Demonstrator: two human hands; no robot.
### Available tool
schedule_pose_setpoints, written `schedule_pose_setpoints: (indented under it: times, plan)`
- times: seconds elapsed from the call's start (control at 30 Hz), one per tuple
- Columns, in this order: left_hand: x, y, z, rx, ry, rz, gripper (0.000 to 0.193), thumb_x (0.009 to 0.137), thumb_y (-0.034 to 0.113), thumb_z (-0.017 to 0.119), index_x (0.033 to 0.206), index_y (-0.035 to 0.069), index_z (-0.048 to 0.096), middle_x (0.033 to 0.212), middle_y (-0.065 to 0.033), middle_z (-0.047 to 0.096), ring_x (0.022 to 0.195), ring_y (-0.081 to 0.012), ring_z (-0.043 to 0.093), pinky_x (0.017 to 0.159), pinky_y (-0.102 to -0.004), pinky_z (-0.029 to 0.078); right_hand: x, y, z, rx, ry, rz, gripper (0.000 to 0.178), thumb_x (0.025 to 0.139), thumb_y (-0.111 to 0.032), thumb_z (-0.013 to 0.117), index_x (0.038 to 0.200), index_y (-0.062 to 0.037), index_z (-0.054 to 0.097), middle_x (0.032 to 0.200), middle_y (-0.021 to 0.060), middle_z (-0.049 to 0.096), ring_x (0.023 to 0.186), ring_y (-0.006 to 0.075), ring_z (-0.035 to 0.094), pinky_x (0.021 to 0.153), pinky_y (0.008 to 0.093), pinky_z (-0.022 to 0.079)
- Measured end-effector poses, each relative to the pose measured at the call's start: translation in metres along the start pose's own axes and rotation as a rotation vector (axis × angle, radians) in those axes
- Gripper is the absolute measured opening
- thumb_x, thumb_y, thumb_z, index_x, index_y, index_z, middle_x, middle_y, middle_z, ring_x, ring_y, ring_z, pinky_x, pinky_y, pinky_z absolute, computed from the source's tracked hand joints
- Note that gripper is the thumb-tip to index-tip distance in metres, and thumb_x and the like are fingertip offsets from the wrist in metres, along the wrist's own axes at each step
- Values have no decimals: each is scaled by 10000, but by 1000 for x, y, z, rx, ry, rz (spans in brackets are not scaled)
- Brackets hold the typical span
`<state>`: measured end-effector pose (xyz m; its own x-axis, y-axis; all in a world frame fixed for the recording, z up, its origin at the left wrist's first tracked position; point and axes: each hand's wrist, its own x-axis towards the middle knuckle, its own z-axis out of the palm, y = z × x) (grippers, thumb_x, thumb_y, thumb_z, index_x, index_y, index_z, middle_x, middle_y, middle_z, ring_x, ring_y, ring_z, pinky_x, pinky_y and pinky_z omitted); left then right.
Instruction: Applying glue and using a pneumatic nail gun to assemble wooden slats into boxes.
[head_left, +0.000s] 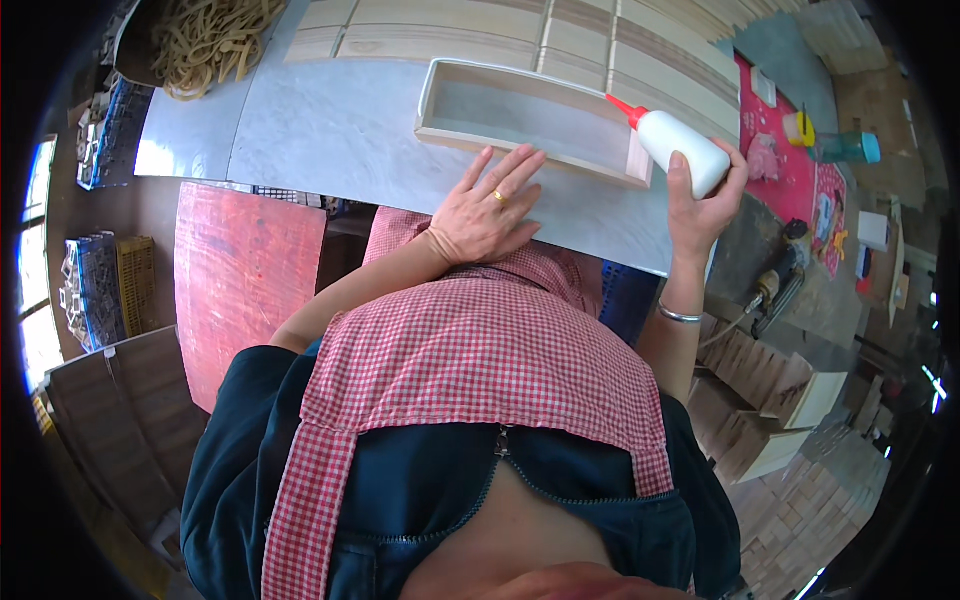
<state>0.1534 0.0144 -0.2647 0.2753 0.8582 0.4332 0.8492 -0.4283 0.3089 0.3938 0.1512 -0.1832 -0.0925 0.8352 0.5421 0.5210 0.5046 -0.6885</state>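
A long, narrow wooden frame [535,160] lies on the grey tabletop, its four thin walls standing on edge around a bare grey inside. My left hand [492,205] rests flat at the table's near edge, fingers spread, fingertips close to the frame's near wall; it holds nothing. In my right hand [705,195] is a white squeeze bottle [685,150] with a red pointed nozzle. The bottle leans to the left, and its tip is over the frame's far right corner. Whether anything flows from the tip is too small to tell.
Pale wooden boards [440,45] lie in rows along the table's far side. A bin of rubber bands [215,45] stands at the far left. A reddish board [245,280] is beside me on the left. To the right are a power drill [765,290] and stacked wooden pieces [750,375].
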Motion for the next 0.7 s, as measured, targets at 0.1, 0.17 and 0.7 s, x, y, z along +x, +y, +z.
schedule_pose_setpoints:
  times: [0.1, 0.17, 0.7]
  plan:
    - [1, 1, 0, 16, -13, -13, 442, 876, 355, 685, 1210, 71, 629, 1614, -152, 338, 1526, -299, 281, 1251, -508, 164, -2, 8, -13, -55, 36, 13, 524, 807, -229, 785, 1233, -42, 543, 1135, 152, 621, 956, 289, 610, 832, 387, 519]
    - [0, 1, 1, 12, -8, -9, 437, 876, 353, 687, 1205, 72, 631, 1614, -151, 338, 1526, -299, 281, 1251, -508, 166, -4, 13, -21, -71, 52, 22, 526, 806, -229, 786, 1233, -42, 544, 1137, 152, 621, 959, 290, 610, 833, 389, 519]
    - [1, 4, 3, 22, 25, -15, 393, 873, 343, 704, 1158, 77, 655, 1610, -140, 349, 1524, -298, 283, 1246, -499, 185, -30, 9, -57, -124, 91, 77, 527, 791, -182, 789, 1233, -30, 545, 1139, 159, 620, 954, 293, 612, 843, 404, 520]
